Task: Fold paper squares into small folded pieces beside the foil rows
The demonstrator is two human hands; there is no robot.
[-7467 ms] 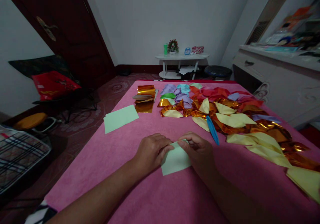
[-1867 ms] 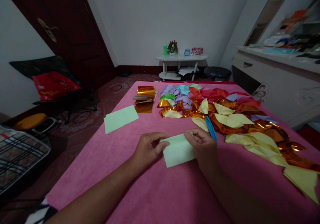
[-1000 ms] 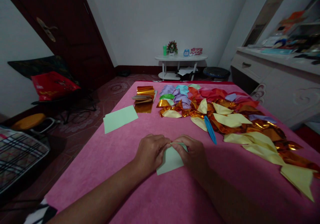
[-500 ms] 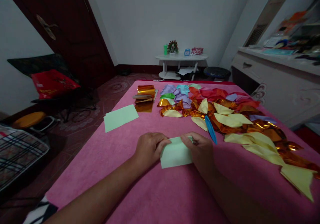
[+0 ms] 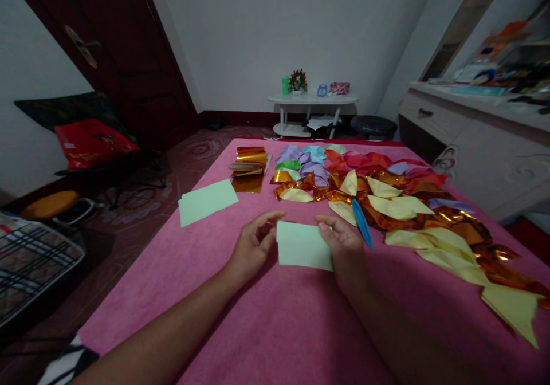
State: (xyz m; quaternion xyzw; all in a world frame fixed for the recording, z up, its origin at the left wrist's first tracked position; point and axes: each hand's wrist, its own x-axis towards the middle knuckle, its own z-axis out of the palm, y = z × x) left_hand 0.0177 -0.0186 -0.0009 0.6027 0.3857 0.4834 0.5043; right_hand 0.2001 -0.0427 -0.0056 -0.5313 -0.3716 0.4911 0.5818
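Pale green paper (image 5: 303,246) is sitting between the two hands, just above the pink cloth (image 5: 258,327), its broad face turned toward the wearer. The right hand (image 5: 346,247) is pinching its right end, thumb in front and fingers behind. At the paper's left end, the left hand (image 5: 251,247) is keeping its thumb and fingers loosely parted; whether the thumb is touching the edge, I cannot tell. A small step is showing along that left edge, suggesting more than one layer, so this piece is probably at an early stage of folding.

Left of the paper and farther off, a few pale green sheets (image 5: 208,203) are lying flat and overlapping, seemingly unworked. Beyond the paper, to its left, a pile of gold foil (image 5: 250,173) is resting, apparently unused too. To its right, a blue folded piece (image 5: 361,223) is lying near the right hand. Beyond and right of the paper, yellow pieces (image 5: 399,206), orange foil pieces (image 5: 472,233), purple pieces (image 5: 318,173) and red pieces (image 5: 369,160) are spreading in a crowded heap, shaped already. Much seems done, then, with the paper in hand, the flat sheets and perhaps the foil awaiting work.
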